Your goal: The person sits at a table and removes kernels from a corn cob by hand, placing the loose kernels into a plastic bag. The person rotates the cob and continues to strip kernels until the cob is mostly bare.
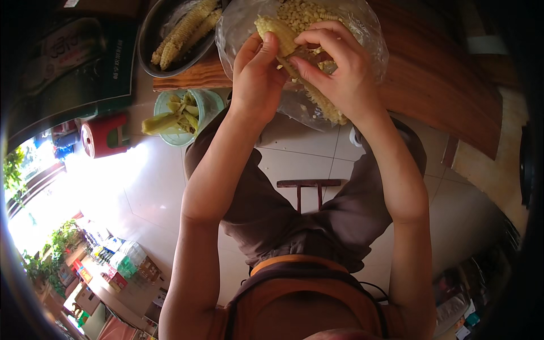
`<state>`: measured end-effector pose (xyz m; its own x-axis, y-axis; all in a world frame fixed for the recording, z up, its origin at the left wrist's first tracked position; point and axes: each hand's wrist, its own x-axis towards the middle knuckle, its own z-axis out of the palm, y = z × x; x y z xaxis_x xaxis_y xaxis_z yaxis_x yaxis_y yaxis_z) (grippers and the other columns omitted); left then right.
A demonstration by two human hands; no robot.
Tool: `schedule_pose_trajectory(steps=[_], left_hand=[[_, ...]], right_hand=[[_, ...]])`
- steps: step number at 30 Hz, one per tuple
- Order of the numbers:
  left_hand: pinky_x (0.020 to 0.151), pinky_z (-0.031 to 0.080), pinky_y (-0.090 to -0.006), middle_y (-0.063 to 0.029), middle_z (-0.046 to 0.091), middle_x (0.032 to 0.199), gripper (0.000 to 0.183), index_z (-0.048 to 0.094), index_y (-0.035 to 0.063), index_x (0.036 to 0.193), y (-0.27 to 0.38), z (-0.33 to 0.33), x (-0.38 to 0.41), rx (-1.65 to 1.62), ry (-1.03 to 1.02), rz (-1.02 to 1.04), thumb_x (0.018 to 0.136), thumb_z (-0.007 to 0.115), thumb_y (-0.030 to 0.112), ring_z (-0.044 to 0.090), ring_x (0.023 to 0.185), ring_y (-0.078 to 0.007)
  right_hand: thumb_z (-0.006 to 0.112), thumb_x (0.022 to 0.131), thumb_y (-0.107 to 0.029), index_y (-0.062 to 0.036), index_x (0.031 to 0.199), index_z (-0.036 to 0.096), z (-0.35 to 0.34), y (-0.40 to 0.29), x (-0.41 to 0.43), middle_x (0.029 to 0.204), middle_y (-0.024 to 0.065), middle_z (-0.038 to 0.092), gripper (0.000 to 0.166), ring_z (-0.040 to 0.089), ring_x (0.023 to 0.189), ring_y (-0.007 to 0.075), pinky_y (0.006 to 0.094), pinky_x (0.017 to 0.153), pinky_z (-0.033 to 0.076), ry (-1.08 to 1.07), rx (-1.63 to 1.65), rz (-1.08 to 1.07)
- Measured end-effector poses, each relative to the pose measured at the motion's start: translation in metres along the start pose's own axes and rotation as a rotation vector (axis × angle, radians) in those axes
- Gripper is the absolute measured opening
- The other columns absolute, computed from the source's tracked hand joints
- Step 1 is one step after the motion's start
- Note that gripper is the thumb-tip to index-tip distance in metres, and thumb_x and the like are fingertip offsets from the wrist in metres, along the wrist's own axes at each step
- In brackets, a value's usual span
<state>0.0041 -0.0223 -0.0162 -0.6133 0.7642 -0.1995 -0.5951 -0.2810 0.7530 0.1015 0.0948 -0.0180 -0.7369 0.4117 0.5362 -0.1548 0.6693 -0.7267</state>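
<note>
My left hand (259, 78) grips a corn cob (278, 35), its thumb pressed on the pale yellow kernels near the tip. My right hand (340, 63) has its fingertips and thumb against the cob's middle. A mostly stripped cob length (321, 100) slants down under the right hand; whether it is one piece with the kernelled part I cannot tell. Beneath both hands lies a clear plastic bag (369, 25) holding loose corn kernels (293, 12), partly hidden by the hands.
A metal bowl (144, 55) with corn cobs stands left on the wooden table (429, 72). Below it, a lined pale green bin (163, 138) holds corn husks (182, 112). A red stool (97, 136) is farther left. Some crumbs lie on the tiled floor (293, 161) between my legs.
</note>
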Motion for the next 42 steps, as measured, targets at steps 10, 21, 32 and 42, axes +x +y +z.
schedule_pose_trajectory(steps=[10, 21, 32, 42], left_hand=[[0.082, 0.05, -0.0342, -0.0082, 0.058, 0.11, 0.033, 0.047, 0.0011, 0.119, -0.002, -0.001, 0.001, 0.035, 0.014, 0.017, 0.095, 0.055, 0.022, 0.058, 0.099, -0.0178], [0.074, 0.052, -0.0335, -0.0085, 0.057, 0.105, 0.039, 0.047, -0.0008, 0.115, -0.005, 0.006, -0.004, 0.247, 0.1, 0.022, 0.09, 0.063, 0.025, 0.06, 0.091, -0.0183], [0.071, 0.05, -0.0325, -0.0075, 0.056, 0.1, 0.038, 0.049, -0.0002, 0.111, 0.0, -0.003, -0.001, 0.227, 0.153, -0.025, 0.089, 0.065, 0.026, 0.058, 0.091, -0.0171], [0.068, 0.052, -0.0329, -0.0073, 0.058, 0.098, 0.039, 0.05, -0.0004, 0.11, -0.008, -0.002, 0.001, 0.262, 0.196, -0.025, 0.088, 0.065, 0.028, 0.059, 0.088, -0.0161]], right_hand=[[0.073, 0.073, -0.005, -0.0058, 0.095, 0.06, 0.002, -0.008, -0.002, 0.092, 0.0053, 0.059, 0.026, 0.062, 0.08, 0.0187, 0.0286, 0.064, 0.053, 0.046, 0.202, 0.173], [0.062, 0.078, -0.004, -0.001, 0.098, 0.06, 0.001, 0.007, -0.01, 0.094, 0.0067, 0.064, 0.021, 0.063, 0.084, 0.0156, 0.0294, 0.065, 0.053, -0.033, 0.329, 0.651], [0.069, 0.084, -0.01, 0.0013, 0.101, 0.063, -0.004, 0.002, -0.006, 0.095, 0.007, 0.066, 0.021, 0.064, 0.087, 0.014, 0.0261, 0.073, 0.053, -0.107, 0.586, 0.605], [0.071, 0.069, -0.006, -0.0035, 0.078, 0.063, 0.006, 0.001, -0.008, 0.071, 0.011, 0.063, 0.013, 0.062, 0.061, 0.0259, 0.0343, 0.057, 0.049, 0.078, -0.171, 0.234]])
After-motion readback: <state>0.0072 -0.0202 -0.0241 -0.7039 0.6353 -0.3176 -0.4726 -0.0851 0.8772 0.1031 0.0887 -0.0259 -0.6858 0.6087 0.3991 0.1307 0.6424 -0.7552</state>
